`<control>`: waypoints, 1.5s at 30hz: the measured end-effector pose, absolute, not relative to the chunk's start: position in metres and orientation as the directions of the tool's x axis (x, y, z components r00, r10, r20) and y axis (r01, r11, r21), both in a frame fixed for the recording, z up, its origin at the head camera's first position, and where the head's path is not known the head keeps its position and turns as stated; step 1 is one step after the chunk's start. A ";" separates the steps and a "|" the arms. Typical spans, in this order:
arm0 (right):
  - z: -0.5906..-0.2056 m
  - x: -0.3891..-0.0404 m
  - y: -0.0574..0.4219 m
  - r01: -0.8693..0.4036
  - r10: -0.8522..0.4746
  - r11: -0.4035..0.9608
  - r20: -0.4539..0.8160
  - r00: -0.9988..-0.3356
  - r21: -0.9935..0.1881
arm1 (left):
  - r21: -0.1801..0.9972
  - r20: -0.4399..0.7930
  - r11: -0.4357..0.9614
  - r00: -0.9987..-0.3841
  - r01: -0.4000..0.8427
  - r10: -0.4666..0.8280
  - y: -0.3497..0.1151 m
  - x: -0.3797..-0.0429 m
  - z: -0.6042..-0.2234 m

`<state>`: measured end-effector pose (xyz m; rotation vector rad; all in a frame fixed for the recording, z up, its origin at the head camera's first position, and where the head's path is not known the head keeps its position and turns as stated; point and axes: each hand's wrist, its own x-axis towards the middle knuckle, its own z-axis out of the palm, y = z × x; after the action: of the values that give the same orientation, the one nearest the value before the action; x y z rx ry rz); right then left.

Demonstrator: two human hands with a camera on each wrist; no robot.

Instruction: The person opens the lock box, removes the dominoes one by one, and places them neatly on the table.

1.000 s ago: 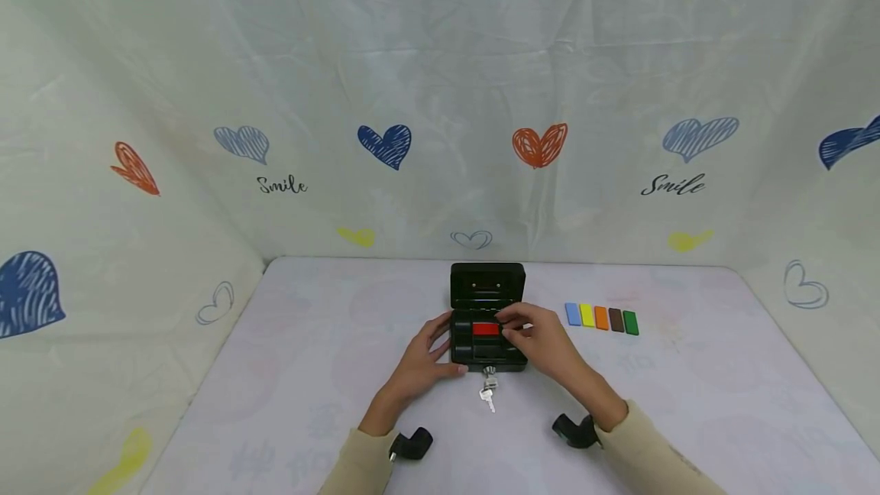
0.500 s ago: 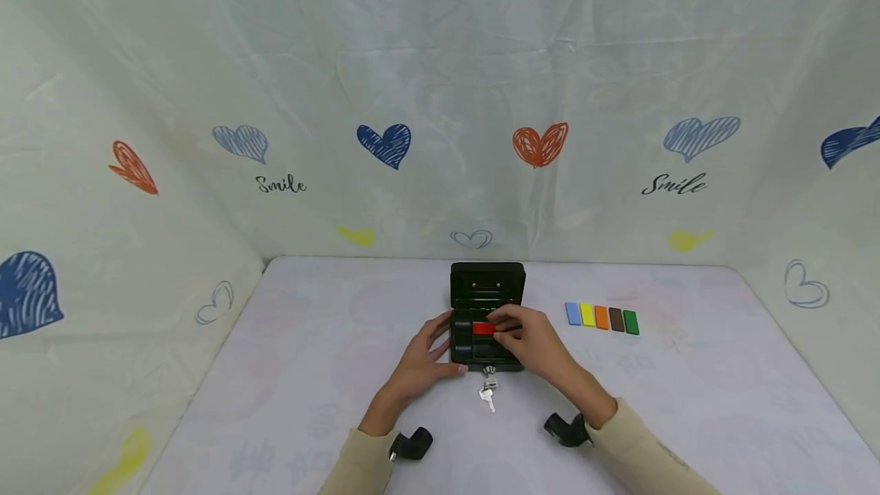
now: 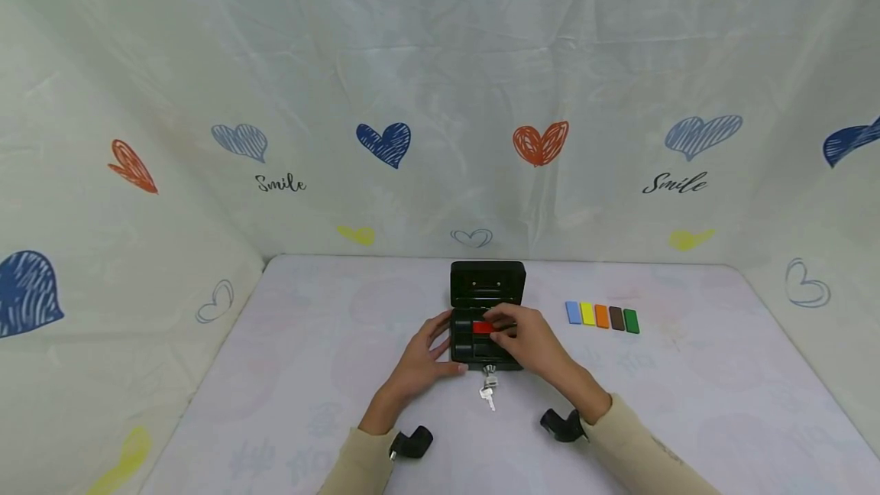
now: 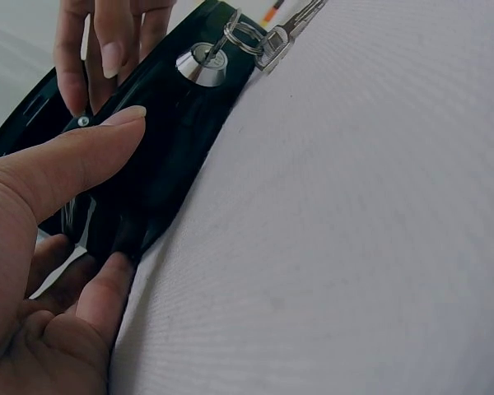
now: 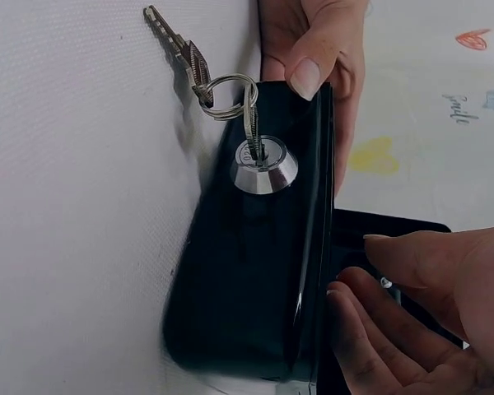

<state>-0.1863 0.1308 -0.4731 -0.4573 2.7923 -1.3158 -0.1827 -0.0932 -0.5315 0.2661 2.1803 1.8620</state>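
Note:
A black cash box (image 3: pixel 459 363) stands on the table with its lid (image 3: pixel 486 283) raised behind it. In its inside tray lies a flat red piece (image 3: pixel 482 327). My left hand (image 3: pixel 421 354) grips the box's left side, thumb on the front and fingers bent around the end. My right hand (image 3: pixel 532 338) reaches over the right half of the tray, thumb and forefinger on either side of the red piece's right end; whether they pinch it cannot be made out. Keys (image 5: pixel 185 53) hang from a ring in the front lock (image 5: pixel 263 169).
To the right of the box, a row of flat blue, yellow, orange (image 3: pixel 601 316), brown and green (image 3: pixel 631 321) pieces lies on the white table (image 3: pixel 330 304). A curtain (image 3: pixel 467 90) printed with hearts hangs behind. Black wrist cameras (image 3: pixel 411 443) sit at both sleeves.
My right hand has shifted a little left, from the box's right edge to over the red piece, covering more of its right end. The left hand and the box have stayed in place.

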 end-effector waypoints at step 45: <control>-0.471 -0.197 0.125 -0.362 -0.425 0.690 0.053 -0.904 -0.627 | 0.990 -0.072 0.141 -0.946 -0.028 0.316 -0.094 -0.182 -0.532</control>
<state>-0.1973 0.1246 -0.4712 -0.6531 2.7990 -1.0061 -0.1823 -0.0942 -0.5319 0.2808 2.1570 1.8808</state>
